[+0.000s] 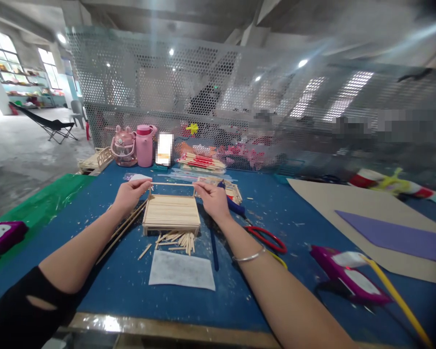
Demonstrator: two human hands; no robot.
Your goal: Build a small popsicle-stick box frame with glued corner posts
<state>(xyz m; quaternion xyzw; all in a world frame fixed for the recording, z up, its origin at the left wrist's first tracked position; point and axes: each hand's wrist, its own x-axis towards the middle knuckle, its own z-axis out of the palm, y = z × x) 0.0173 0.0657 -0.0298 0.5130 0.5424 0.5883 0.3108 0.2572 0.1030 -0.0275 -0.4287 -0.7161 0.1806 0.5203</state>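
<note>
A thin wooden stick (pixel 172 184) lies level across the back of a small slatted wooden platform (pixel 171 211), above two short uprights. My left hand (pixel 131 195) pinches its left end, and my right hand (pixel 212 198) pinches its right end. Short loose sticks (pixel 183 241) lie in a pile at the platform's front edge. Nearer me is a white paper sheet (pixel 182 270). Long thin sticks (pixel 125 227) lie beside my left forearm. A blue glue gun (pixel 235 205) is just right of my right hand, partly hidden by it.
Red-handled scissors (pixel 267 238) lie right of my right forearm. A purple device (pixel 352 276) with a yellow stick is further right, near beige board (pixel 323 198) and a purple sheet (pixel 392 232). Pink bottles (pixel 144 148) stand at the back before a perforated metal screen (pixel 218 87).
</note>
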